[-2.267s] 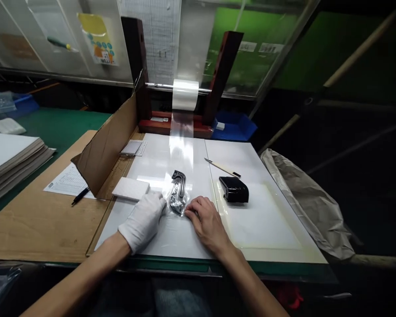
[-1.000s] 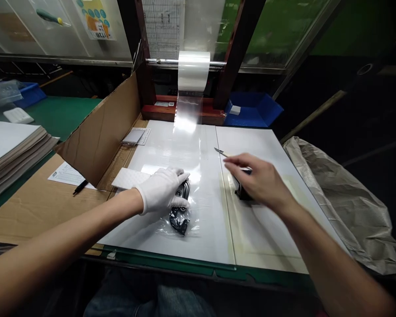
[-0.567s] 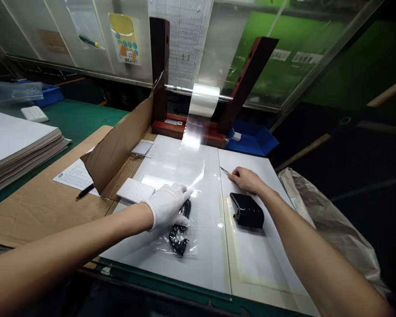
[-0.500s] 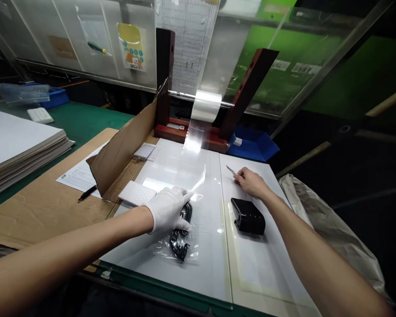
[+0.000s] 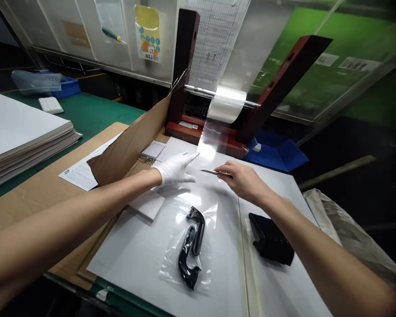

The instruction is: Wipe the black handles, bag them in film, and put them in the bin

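Note:
My left hand (image 5: 177, 169), in a white glove, has its fingers spread over the clear plastic film (image 5: 206, 152) near the roll. Nothing shows between its fingers. My bare right hand (image 5: 242, 178) grips a slim craft knife (image 5: 208, 171), its pointed blade aimed left across the film toward the glove. Below both hands, two black curved handles (image 5: 199, 233) lie within clear plastic on the white board (image 5: 128, 255). A black block-shaped part (image 5: 272, 240) rests to the right, under my right forearm.
A film roll (image 5: 229, 105) hangs on a metal rod between dark red posts. Left of it stands a cardboard divider (image 5: 135, 136). A white foam pad (image 5: 148, 203) lies near my left wrist, and a blue bin (image 5: 277, 149) sits behind on the right.
My left hand has let go of the bagged black handles and moved up to the film, fingers spreading. My right hand has brought the craft knife leftward over the film. The view has shifted.

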`<state>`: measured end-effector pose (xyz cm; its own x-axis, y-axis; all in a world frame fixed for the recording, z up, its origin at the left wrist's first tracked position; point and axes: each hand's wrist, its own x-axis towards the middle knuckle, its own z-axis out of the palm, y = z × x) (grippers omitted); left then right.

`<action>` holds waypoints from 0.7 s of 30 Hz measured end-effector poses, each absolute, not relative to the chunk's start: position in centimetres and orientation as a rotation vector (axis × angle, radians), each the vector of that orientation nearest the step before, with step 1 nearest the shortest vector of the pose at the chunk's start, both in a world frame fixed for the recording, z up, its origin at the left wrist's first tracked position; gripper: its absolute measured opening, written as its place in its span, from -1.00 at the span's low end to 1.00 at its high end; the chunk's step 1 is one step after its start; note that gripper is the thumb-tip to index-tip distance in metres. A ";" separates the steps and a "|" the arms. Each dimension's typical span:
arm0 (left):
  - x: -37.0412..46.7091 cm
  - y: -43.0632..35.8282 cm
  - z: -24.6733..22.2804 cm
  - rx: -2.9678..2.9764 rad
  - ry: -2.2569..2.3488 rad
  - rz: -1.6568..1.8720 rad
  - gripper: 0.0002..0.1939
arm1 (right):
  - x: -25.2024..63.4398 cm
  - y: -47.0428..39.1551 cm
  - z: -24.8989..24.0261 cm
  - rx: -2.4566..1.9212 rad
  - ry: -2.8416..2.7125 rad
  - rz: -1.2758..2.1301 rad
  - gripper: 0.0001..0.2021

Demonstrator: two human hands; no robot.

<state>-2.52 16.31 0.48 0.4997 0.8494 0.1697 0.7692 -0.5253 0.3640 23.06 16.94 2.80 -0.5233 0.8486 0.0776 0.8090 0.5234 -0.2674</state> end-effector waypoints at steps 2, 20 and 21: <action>-2.7 17.3 -0.8 2.509 1.346 0.422 -0.04 | 21.3 17.8 1.9 -1.364 -2.614 0.225 -0.73; -3.2 17.8 -2.8 2.473 1.287 0.258 -0.47 | 31.5 16.1 -0.1 -1.641 -2.479 0.179 -0.59; -2.9 17.6 -2.7 2.468 1.299 0.268 -0.50 | 31.4 15.9 -0.2 -1.679 -2.430 0.182 -0.56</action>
<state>-2.89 17.64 -2.71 0.5645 0.8254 0.0092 0.7618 -0.5253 0.3791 31.38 15.90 -0.20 -0.3453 0.9351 0.0796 0.9128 0.3544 -0.2031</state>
